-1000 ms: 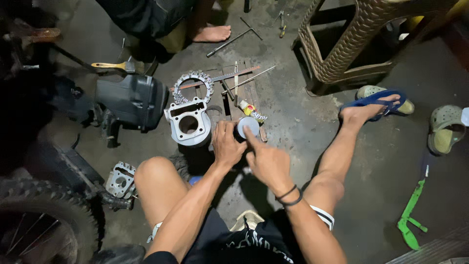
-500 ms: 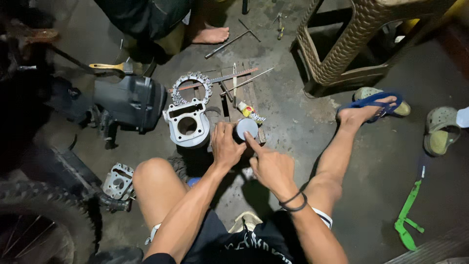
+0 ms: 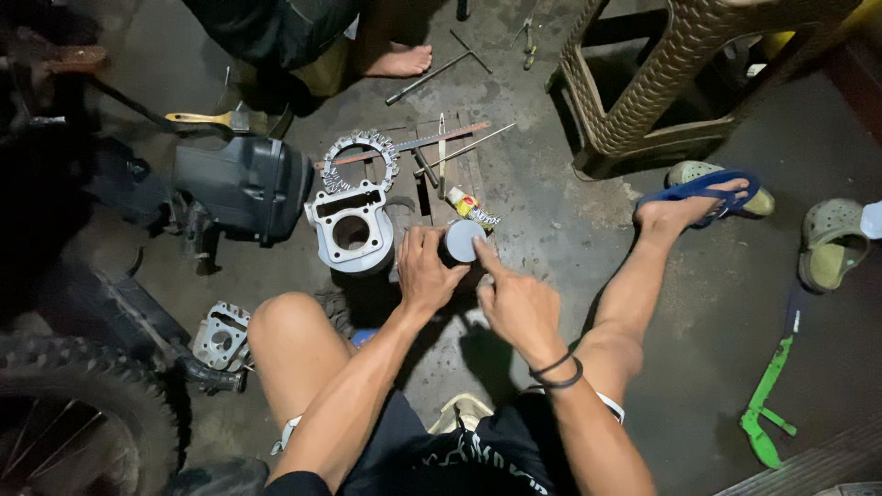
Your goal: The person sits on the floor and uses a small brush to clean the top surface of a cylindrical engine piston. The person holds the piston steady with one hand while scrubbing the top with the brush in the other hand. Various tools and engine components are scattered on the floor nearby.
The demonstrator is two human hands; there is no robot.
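On the floor, left of middle, lies a metal cylinder block. Just right of it stands a round piston. The left hand is clamped around its side. The right hand is half closed, only the forefinger touching its top. The piston looks stiff, rather heavy and perhaps oily; the side wall seems the best hold.

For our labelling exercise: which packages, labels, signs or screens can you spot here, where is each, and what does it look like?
Small crumpled packet: on the concrete floor, just beyond the round grey metal part held by the left hand; elongated, yellow, red and white.
No signs or screens in view.
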